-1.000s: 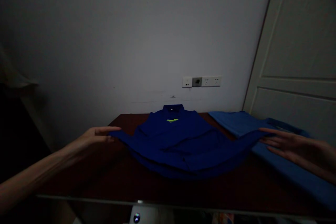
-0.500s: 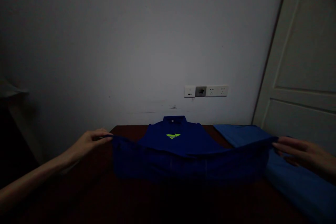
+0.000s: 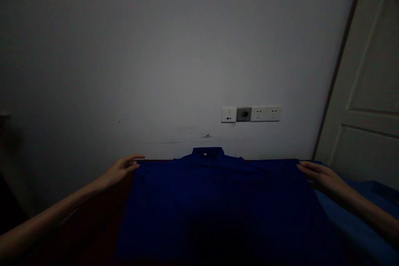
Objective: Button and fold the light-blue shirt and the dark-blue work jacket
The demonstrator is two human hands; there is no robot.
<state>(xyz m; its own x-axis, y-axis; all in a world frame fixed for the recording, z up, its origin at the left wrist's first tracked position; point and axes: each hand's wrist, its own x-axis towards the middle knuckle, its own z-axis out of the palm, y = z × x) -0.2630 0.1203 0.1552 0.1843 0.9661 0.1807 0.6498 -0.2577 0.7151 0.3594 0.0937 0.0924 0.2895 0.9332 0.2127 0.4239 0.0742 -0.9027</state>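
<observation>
A dark blue collared shirt [image 3: 205, 199] lies spread over the table, its collar [image 3: 208, 151] at the far edge by the wall. A wide layer of the cloth is drawn up over its chest, hiding the front. At the upper left corner of this layer, my left hand [image 3: 123, 167] pinches the cloth, thumb below and index finger stretched along the top. My right hand [image 3: 318, 173] grips the opposite corner between thumb and fingers. Deep shadow hides the near part of the shirt.
Lighter blue folded cloth [image 3: 352, 212] lies at the right, under my right forearm. The dark red-brown table [image 3: 102, 203] shows at the left. Behind stands a pale wall with a row of sockets [image 3: 258, 114], and a door [image 3: 374, 104] is at the right.
Both hands have carried the cloth's edge away from me, up toward the collar. The layer now covers the yellow-green chest mark. My hands are a little closer together, and the view has shifted slightly.
</observation>
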